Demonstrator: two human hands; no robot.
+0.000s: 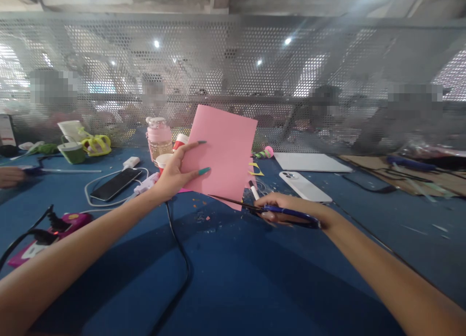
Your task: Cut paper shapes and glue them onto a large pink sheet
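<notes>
A sheet of pink paper [222,151] is held up above the table, tilted a little. My left hand [178,168] is closed on its left edge, with thumb and a finger lying on the near face. My right hand [276,207] is closed on a pair of scissors [291,213] with dark blue handles. The scissors' dark blades point left and lie across the lower edge of the paper. Whether the blades are parted around the paper I cannot tell. Small paper scraps [208,218] lie on the table below.
A pink bottle [159,134], cups and a black phone [115,184] stand or lie at left. Nearer is a magenta power strip [69,224]; a black cable [180,248] crosses the blue table [291,287]. A white phone [306,186] lies right. Another person's hand [10,176] shows far left.
</notes>
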